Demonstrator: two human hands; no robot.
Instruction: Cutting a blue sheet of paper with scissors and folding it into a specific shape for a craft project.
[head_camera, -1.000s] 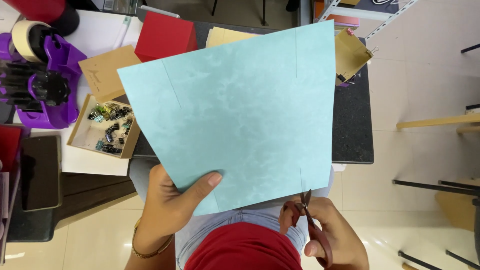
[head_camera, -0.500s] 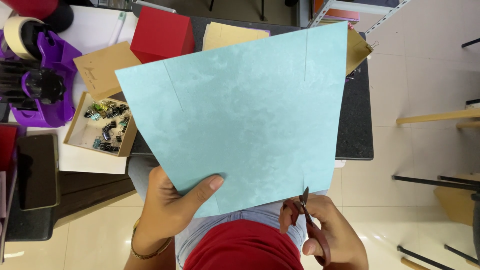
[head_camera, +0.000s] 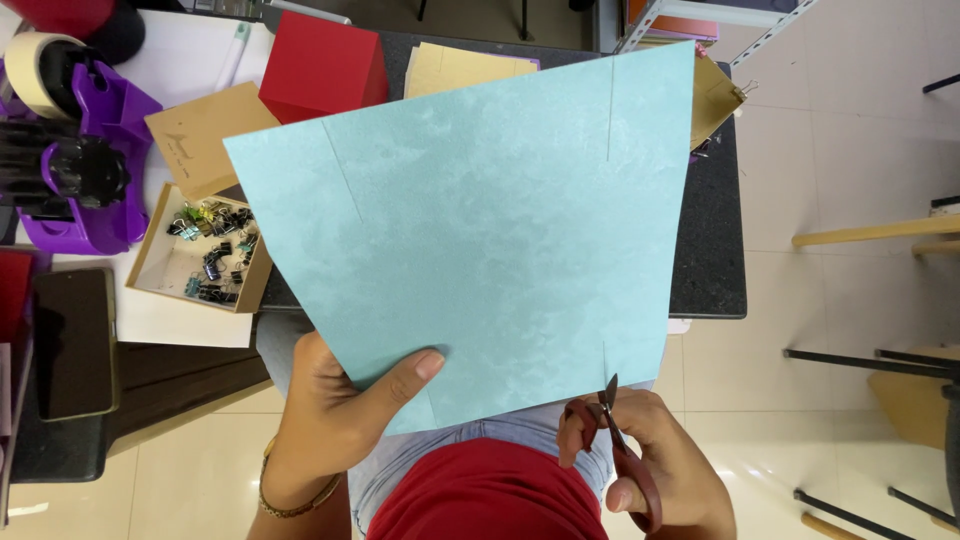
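The left hand (head_camera: 335, 425) pinches the near edge of a large light-blue sheet of paper (head_camera: 480, 240), held above the dark worktop (head_camera: 710, 250). The right hand (head_camera: 655, 460) grips red-handled scissors (head_camera: 625, 455), fingers curled through the handles, blades at the sheet's near edge.

Bright, even light; sharp, faint floor glare.

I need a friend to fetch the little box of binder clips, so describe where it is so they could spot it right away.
Start at the dark table and go to its left side, beside the purple desk organiser. There sits a small open cardboard box, its lid flap tipped back. It is the only container there showing loose black and coloured binder clips inside.
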